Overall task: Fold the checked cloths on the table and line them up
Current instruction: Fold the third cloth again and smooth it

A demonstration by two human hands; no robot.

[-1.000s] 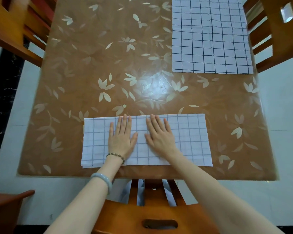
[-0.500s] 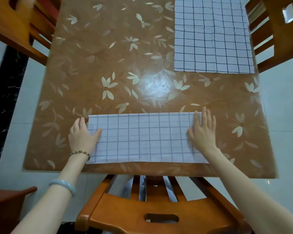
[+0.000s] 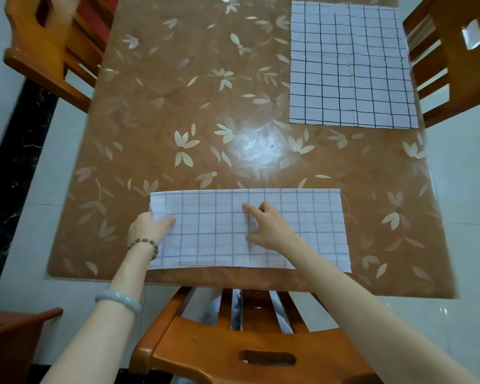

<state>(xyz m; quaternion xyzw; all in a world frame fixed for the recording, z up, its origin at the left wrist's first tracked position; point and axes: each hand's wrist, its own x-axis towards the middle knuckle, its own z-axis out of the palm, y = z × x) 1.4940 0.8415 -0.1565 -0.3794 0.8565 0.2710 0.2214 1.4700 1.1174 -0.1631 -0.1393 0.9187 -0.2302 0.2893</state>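
Brown leaf-patterned table (image 3: 178, 106), wooden chairs (image 3: 53, 51) around; folded checked strip (image 3: 219, 245) along near edge, second checked cloth (image 3: 352, 65) flat at far right corner, well apart. Left hand (image 3: 147, 230) pinching strip's left end; right hand (image 3: 272, 227) apart from it, fingertips pressed on strip's middle, gripping nothing. Likely risk: skewed layers or a slide off near lip on swinging left end over, from a weak or off-centre press at middle; left fingers hidden under cloth, layer count unclear, near edge partly behind right forearm (image 3: 330, 278).
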